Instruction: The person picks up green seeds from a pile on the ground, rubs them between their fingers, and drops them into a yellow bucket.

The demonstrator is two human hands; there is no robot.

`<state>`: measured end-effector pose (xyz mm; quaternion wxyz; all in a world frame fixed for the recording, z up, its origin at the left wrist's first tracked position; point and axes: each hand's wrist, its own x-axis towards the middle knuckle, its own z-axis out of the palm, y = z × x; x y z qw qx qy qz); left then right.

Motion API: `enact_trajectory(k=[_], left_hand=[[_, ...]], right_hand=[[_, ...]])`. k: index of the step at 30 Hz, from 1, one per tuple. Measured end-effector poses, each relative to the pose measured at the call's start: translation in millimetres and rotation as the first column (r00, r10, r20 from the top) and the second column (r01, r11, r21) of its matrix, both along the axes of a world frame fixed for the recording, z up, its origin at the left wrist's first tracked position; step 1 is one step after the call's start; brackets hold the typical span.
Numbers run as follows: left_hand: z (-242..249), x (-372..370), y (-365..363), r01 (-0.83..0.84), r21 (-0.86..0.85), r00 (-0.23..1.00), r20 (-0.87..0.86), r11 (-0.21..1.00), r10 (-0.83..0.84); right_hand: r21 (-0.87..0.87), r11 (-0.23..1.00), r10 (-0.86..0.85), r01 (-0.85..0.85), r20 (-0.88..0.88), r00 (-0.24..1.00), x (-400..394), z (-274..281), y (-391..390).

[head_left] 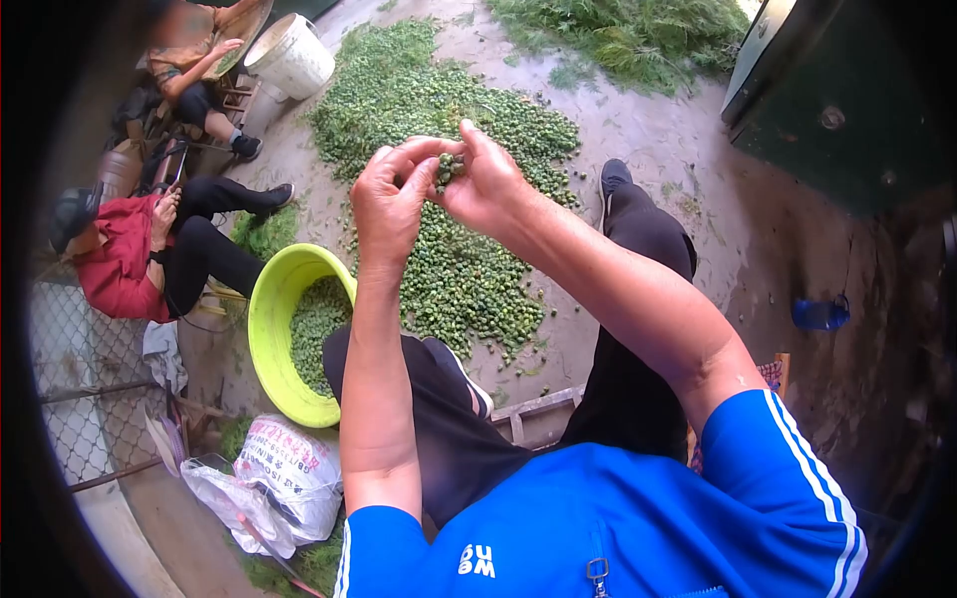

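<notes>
Above the heap my two hands meet at chest height. My right hand [483, 184] is cupped with its thumb raised, and several small round green cones [448, 169] lie in its palm and fingers. My left hand [392, 194] is bent over them, its thumb and forefinger closed against the cones. Exactly which cone the left fingertips grip is hard to make out. Below and beyond both hands spreads a large heap of similar green cones [459, 284] on the concrete floor.
A lime-yellow tub [267, 344] partly filled with green cones stands left of my knee. Printed white sack [299, 473] lies below it. Two people sit at left, near a white bucket [294, 58]. Cut green branches [638, 35] lie at the back; a dark door [847, 110] is at right.
</notes>
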<state>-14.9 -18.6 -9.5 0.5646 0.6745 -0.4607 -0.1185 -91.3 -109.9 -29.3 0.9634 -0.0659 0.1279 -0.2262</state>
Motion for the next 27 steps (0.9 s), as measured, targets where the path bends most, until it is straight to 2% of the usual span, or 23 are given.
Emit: enact_trajectory(k=[1, 2, 4, 7, 9, 11, 12, 13, 14, 15, 16, 18, 19, 20, 22, 23, 26, 27], left_hand=[[4.5, -3.2, 0.4, -0.071, 0.048, 0.969, 0.239, 0.996, 0.058], [9.3, -5.7, 1.3, -0.072, 0.046, 0.969, 0.24, 0.996, 0.059], [15.7, -10.3, 4.1, -0.089, 0.11, 0.903, 0.428, 0.99, 0.033], [13.8, -6.6, 5.2, -0.096, 0.124, 0.917, 0.396, 0.988, 0.04], [9.3, -2.9, 7.5, -0.103, 0.149, 0.933, 0.356, 0.983, 0.044], [-0.2, 9.0, 6.7, 0.068, 0.017, 0.995, 0.066, 0.998, -0.069], [3.5, 11.7, 8.1, 0.067, 0.014, 0.995, 0.07, 0.998, -0.068], [7.9, 13.0, 11.4, 0.093, -0.015, 0.971, -0.222, 0.996, -0.093], [10.4, 15.4, 14.8, 0.108, -0.049, 0.861, -0.494, 0.993, -0.118], [8.3, 21.8, 16.1, 0.14, -0.107, 0.799, -0.575, 0.984, -0.176], [5.9, 26.0, 17.8, 0.139, -0.106, 0.801, -0.573, 0.985, -0.175], [3.5, 32.0, 21.8, 0.128, -0.23, 0.565, -0.783, 0.965, -0.262], [2.8, 34.2, 23.1, 0.152, -0.29, 0.482, -0.813, 0.945, -0.327], [1.4, 35.2, 23.5, 0.148, -0.287, 0.483, -0.814, 0.946, -0.323], [10.8, 26.5, 21.6, 0.096, -0.352, 0.351, -0.863, 0.931, -0.362], [14.6, 23.7, 22.1, 0.051, -0.341, 0.341, -0.877, 0.939, -0.338], [14.3, 23.6, 23.7, 0.094, -0.38, 0.389, -0.837, 0.92, -0.385], [10.8, 27.1, 23.0, 0.187, -0.379, 0.488, -0.765, 0.906, -0.42]], right_hand=[[-0.006, 1.0, 0.016, -0.016, 0.03, 0.999, 1.3, -3.8, 0.5], [-0.016, 0.999, 0.032, -0.031, 0.062, 0.998, 3.1, -6.6, 0.3], [-0.037, 0.999, 0.037, -0.035, 0.079, 0.996, 1.3, -5.2, 1.0], [0.017, 0.999, 0.038, -0.04, 0.094, 0.995, 3.2, -2.0, -0.3], [0.139, 0.985, 0.095, -0.104, 0.075, 0.993, 1.9, 1.0, 0.2], [0.102, 0.992, 0.072, -0.078, 0.058, 0.996, 4.4, -8.2, -0.4], [0.068, 0.996, 0.051, -0.054, 0.041, 0.998, 5.5, -7.2, 0.0], [0.051, 0.998, 0.038, -0.038, 0.006, 0.999, 6.0, -6.7, -0.2], [0.052, 0.998, 0.04, -0.041, 0.007, 0.999, 5.0, -7.2, -0.4], [-0.028, 0.998, 0.054, -0.055, -0.035, 0.998, 1.9, -3.9, 0.7], [-0.109, 0.991, 0.064, -0.072, -0.076, 0.995, 0.6, -1.5, 0.6], [-0.139, 0.987, 0.068, -0.085, -0.121, 0.99, 1.6, -2.1, 0.3], [-0.132, 0.986, 0.091, -0.106, -0.111, 0.99, 2.1, -3.1, 0.2], [-0.127, 0.984, 0.114, -0.127, -0.102, 0.988, 2.7, -4.1, -0.8], [-0.021, 0.992, 0.121, -0.121, -0.007, 0.993, 2.9, -3.1, -3.5], [-0.018, 0.996, 0.086, -0.086, -0.007, 0.996, 3.3, -2.4, -4.9], [0.01, 0.999, 0.035, -0.035, 0.004, 0.999, 2.9, 1.0, -6.9], [0.035, 0.999, 0.024, -0.025, 0.018, 1.0, 2.6, 3.1, -6.9]])
